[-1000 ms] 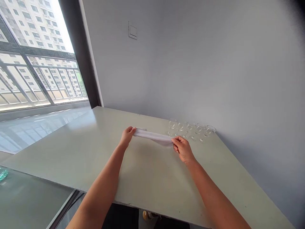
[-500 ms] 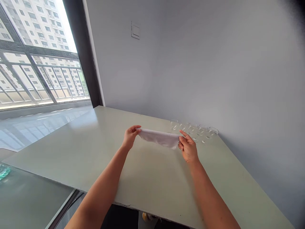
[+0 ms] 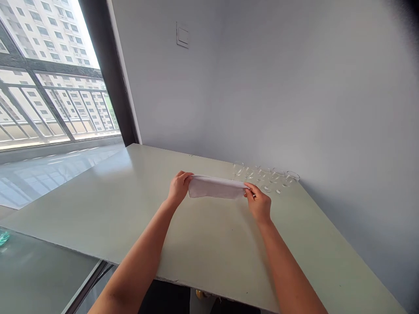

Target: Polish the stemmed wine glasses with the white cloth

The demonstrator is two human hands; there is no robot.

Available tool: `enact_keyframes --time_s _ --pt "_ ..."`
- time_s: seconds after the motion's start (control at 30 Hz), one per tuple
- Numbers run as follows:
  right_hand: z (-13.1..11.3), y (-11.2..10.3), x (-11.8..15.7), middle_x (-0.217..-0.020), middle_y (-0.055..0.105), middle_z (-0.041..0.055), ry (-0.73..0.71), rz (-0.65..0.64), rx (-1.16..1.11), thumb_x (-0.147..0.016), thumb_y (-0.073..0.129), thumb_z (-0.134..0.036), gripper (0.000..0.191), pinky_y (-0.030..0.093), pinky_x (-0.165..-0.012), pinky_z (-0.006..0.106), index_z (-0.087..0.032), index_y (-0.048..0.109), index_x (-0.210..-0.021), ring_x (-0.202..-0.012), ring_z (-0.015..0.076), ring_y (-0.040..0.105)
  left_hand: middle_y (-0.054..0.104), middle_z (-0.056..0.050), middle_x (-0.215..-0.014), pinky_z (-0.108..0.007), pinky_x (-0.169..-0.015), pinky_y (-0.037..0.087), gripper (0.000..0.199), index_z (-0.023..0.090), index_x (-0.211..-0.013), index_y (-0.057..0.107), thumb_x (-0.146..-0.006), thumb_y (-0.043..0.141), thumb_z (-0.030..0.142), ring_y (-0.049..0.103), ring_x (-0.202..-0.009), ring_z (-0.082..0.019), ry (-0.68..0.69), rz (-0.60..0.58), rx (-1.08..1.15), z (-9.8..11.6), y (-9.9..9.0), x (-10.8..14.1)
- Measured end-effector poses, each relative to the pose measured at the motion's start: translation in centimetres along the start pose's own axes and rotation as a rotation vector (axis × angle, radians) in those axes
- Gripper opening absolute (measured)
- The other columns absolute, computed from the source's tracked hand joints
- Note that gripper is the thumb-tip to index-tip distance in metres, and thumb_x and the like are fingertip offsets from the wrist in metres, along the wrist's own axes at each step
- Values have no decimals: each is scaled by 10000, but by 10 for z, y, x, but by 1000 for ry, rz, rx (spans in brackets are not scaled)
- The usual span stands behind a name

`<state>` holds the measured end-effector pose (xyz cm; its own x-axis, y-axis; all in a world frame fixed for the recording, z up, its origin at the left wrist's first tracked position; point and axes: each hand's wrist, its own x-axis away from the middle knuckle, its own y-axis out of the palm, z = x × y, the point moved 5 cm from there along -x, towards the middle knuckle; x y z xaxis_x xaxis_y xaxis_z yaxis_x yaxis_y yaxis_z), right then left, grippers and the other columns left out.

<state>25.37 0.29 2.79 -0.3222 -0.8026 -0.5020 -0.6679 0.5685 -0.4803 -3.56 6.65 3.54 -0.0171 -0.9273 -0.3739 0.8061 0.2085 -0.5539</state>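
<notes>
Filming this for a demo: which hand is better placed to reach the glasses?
Right, likely: the right hand sits beside the glasses; the left hand pinches the far end of the white cloth.

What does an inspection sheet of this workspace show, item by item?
Surface: pale green tabletop, smooth and slightly glossy.
Items: white folded cloth stretched between both hands; row of clear drinking glasses near the wall.
Clutter: small teal object on a glass surface at lower left, partly out of view.
Grippers: left hand and right hand, their fingers pinching opposite cloth ends.
Cables: thin dark cable below the tabletop's near edge.
Surroundings: grey wall, white switch plate, railed window.
</notes>
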Motion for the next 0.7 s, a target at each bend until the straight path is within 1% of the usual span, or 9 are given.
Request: enact_keyframes --time_s 0.07,0.13,0.2,0.23,0.27,0.33,0.43,0.53,0.7 --pt "2 -3 -2 -604 595 27 103 -129 -154 -732 531 -442 328 409 -572 280 -186 637 -906 -577 162 541 565 -37 -887 -240 -678 388 248 203 -821 609 -816 384 308 506 -770 -145 -19 14 19 3 -8 0" --pt "4 -4 -2 -555 548 5 226 -321 -363 -688 595 -446 321 376 -498 250 -168 627 -845 -520 132 490 555 -38 -898 -233 -675 387 270 193 -798 580 -823 367 358 498 -781 -145 -13 2 140 5 -13 1" --pt "6 -3 0 -551 517 -14 326 -479 -534 -659 635 -431 300 343 -457 225 -162 612 -791 -479 97 444 548 -36 -841 -220 -617 383 316 186 -806 553 -825 345 423 493 -730 -136 -34 -79 313 2 -8 1" --pt "9 0 1 -552 507 -23 365 -520 -583 -651 646 -421 287 332 -445 215 -164 605 -771 -466 83 428 537 -28 -779 -213 -571 371 336 184 -806 540 -820 340 455 483 -675 -128 -70 -141 379 -2 -3 2" --pt "13 3 2 -548 498 -30 397 -539 -601 -646 651 -415 277 320 -432 204 -167 601 -758 -455 73 417 515 -17 -712 -207 -526 352 348 183 -793 526 -812 344 479 462 -615 -119 -124 -199 410 -8 5 2" --pt "25 15 6 -544 502 -31 446 -546 -566 -632 657 -415 276 289 -400 188 -165 601 -734 -449 71 428 470 2 -630 -200 -470 312 344 184 -743 500 -795 359 493 415 -535 -105 -256 -268 347 -26 21 2" --pt "45 40 16 -608 572 21 500 -573 -443 -644 613 -465 323 259 -360 181 -149 612 -711 -489 111 509 484 -1 -636 -199 -470 306 286 185 -706 490 -778 400 447 419 -533 -105 -378 -284 170 -50 40 1" --pt "57 56 23 -618 600 49 512 -553 -378 -689 522 -505 381 253 -348 188 -141 626 -727 -510 142 541 510 -9 -660 -207 -488 310 246 190 -713 492 -762 432 424 438 -548 -115 -403 -280 105 -62 49 0" --pt "59 55 24 -566 575 0 452 -455 -312 -650 574 -433 291 299 -405 195 -156 642 -702 -516 115 492 427 9 -562 -224 -489 281 353 193 -612 459 -792 352 476 409 -512 -120 -379 -275 69 -67 50 -1"
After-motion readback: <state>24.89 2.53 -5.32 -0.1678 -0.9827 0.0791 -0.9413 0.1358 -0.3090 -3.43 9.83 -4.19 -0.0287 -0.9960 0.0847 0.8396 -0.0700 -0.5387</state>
